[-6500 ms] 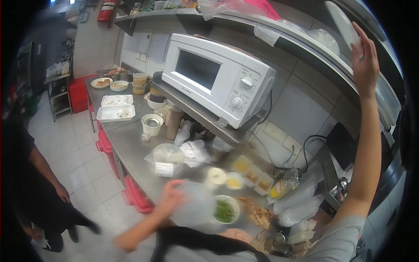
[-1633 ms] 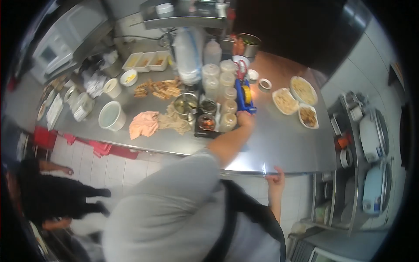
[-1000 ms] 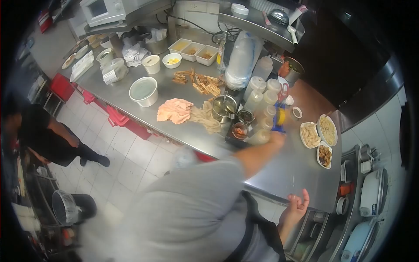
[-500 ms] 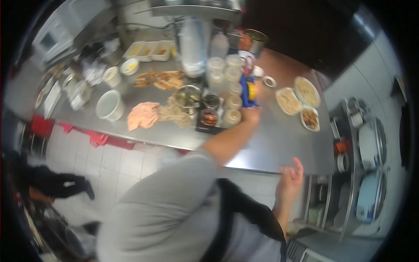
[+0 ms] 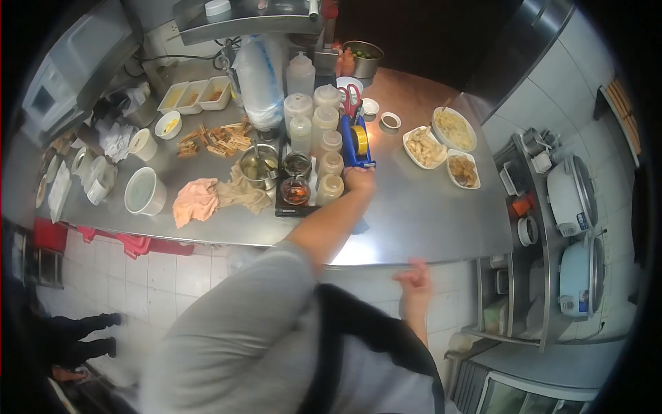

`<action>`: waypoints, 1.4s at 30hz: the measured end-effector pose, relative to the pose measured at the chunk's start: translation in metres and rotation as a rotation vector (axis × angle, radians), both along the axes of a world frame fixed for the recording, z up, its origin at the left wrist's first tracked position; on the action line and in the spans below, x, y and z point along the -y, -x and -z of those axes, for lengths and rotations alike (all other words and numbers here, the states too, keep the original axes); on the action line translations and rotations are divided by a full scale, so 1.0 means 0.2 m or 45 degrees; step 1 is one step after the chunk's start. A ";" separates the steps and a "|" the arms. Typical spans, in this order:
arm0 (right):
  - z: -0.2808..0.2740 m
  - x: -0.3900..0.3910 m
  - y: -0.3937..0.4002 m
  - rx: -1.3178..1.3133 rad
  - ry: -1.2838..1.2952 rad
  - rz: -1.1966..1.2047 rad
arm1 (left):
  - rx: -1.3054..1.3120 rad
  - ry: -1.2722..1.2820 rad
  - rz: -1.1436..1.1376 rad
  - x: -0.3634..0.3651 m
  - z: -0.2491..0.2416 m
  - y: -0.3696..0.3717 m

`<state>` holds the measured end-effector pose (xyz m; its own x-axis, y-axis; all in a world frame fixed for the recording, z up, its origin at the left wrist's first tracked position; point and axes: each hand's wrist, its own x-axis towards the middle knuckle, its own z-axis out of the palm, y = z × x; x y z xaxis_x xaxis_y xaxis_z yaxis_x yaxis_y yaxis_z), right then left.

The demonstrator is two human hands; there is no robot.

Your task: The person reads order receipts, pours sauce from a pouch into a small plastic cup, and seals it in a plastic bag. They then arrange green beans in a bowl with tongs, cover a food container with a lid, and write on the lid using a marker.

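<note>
My left hand [image 5: 359,181] reaches over the steel table and is closed at the near end of a blue tape dispenser [image 5: 349,141]; the fingertips are partly hidden. A roll of yellow tape [image 5: 359,141] sits in the dispenser. Red-handled scissors [image 5: 351,100] lean at its far end. Just left of it, pale-capped squeeze bottles [image 5: 330,164] stand in a row beside glass jars [image 5: 296,191] on a black tray. My right hand [image 5: 414,277] hangs in front of the table's near edge, with nothing in it and its fingers loosely apart.
Right of the dispenser are bowls of food [image 5: 463,170] and small sauce cups [image 5: 390,121]. Leftward lie cloths [image 5: 196,201], a metal pot [image 5: 259,168] and a white tub [image 5: 145,192]. Shelves with rice cookers [image 5: 572,195] stand at right. Another person's legs [image 5: 79,338] show lower left.
The whole view has shifted, so the table's things sit further left in it, and the picture is sharper. My left hand remains at the dispenser; my right hand's fingers have bent leftward.
</note>
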<state>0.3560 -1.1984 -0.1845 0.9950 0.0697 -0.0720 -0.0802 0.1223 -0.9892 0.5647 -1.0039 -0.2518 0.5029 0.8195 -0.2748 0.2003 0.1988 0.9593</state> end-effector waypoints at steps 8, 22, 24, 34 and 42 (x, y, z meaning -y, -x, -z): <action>0.45 -0.01 0.13 -0.405 0.023 -0.118 | 0.721 0.795 -0.207 0.04 0.32 -0.15; 0.00 -0.63 0.06 -0.375 0.037 -0.923 | 0.886 -1.182 0.398 -0.95 -1.04 1.16; -0.08 -0.90 0.04 -0.362 0.127 -1.094 | 0.687 -0.990 0.141 -1.26 -0.98 1.42; -0.18 -2.63 -0.16 0.500 0.725 -1.294 | 0.196 -0.997 -0.701 -2.42 -0.40 2.22; 0.15 -3.18 -0.18 0.154 0.866 -1.615 | -0.084 -0.925 -0.459 -2.67 -0.03 2.18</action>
